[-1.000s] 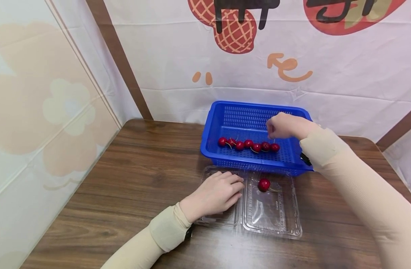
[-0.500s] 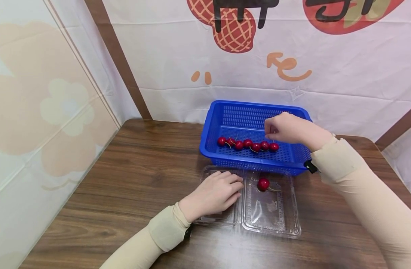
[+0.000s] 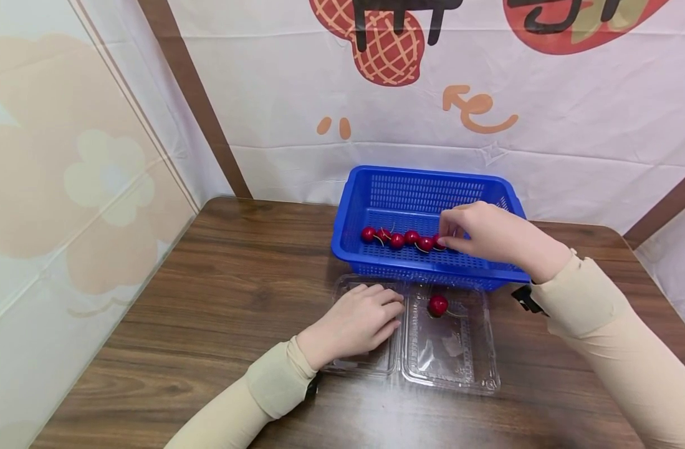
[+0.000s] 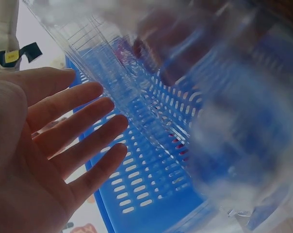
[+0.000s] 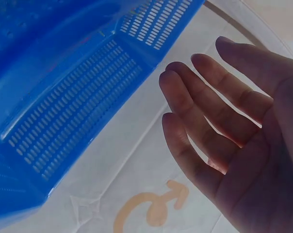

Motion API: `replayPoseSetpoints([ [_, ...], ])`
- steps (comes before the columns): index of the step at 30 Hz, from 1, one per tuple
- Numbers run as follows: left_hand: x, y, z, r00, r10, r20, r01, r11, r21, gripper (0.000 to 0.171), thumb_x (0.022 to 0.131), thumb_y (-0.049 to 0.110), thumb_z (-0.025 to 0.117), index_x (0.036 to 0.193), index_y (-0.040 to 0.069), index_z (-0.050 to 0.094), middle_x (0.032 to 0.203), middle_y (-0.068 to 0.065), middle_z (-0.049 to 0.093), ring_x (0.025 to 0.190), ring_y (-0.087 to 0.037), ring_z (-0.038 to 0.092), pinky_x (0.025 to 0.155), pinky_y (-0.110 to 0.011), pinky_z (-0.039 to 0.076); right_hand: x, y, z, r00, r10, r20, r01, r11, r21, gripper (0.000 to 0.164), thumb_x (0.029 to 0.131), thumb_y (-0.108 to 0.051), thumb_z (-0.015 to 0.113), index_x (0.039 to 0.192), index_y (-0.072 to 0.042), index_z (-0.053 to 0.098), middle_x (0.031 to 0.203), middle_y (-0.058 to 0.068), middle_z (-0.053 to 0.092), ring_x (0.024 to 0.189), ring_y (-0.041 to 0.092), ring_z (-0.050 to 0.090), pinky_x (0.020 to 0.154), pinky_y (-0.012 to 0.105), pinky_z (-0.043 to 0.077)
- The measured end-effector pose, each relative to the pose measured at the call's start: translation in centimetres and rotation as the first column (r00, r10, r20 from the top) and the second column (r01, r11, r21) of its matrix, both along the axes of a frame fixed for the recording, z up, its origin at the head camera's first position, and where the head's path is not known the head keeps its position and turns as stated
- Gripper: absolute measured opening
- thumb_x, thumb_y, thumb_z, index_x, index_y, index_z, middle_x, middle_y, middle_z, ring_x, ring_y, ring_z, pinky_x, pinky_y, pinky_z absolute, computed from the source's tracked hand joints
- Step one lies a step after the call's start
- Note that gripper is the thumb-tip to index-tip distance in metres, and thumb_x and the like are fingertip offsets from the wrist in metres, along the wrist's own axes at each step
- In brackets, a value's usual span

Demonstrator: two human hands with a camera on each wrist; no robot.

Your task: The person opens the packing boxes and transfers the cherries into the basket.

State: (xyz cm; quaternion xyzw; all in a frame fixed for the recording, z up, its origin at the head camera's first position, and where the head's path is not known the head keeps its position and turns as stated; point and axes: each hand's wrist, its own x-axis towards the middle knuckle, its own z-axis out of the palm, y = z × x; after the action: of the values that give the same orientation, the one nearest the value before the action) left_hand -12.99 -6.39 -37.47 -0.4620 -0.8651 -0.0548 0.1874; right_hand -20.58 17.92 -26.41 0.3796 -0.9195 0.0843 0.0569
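Over the near side of the blue plastic basket [image 3: 353,206], my right hand [image 3: 485,231] reaches down at the right end of a row of cherries [image 3: 397,241]. Its thumb is close to a cherry [image 3: 439,242] there, and the rightmost cherry is hidden behind the hand. In the right wrist view its fingers [image 5: 185,97] are loosely bent and apart, with nothing between them. My left hand [image 3: 356,325] rests on the left half of a clear plastic clamshell box [image 3: 432,377], fingers extended. In the box's right half lies a single cherry [image 3: 437,305] with its stem.
Box and basket stand on a brown wooden table [image 3: 207,299], the basket right behind the box. A printed white cloth [image 3: 286,87] hangs behind the table, and another cloth panel [image 3: 95,174] stands at the left.
My right hand has lowered toward the near right of the basket, covering the rightmost cherry. The left hand and the box cherry stay as they were.
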Motion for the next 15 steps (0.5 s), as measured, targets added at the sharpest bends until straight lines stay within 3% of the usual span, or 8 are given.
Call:
replayPoseSetpoints([
  [15,0.1,0.0,0.1,1.0,0.007,0.008,-0.007,1.0,-0.015,0.023,0.088,0.03,0.054,0.101,0.016,0.068,0.109,0.002,0.065,0.097,-0.016,0.057,0.08,-0.032,0.049,2.8,0.1,-1.2,0.996,0.047,-0.071,-0.05,0.998,-0.044,0.009,0.08,-0.021,0.069,0.083,-0.017,0.062,0.078,-0.004,0.063,0.063,0.007,0.055,0.056,0.029,0.051],
])
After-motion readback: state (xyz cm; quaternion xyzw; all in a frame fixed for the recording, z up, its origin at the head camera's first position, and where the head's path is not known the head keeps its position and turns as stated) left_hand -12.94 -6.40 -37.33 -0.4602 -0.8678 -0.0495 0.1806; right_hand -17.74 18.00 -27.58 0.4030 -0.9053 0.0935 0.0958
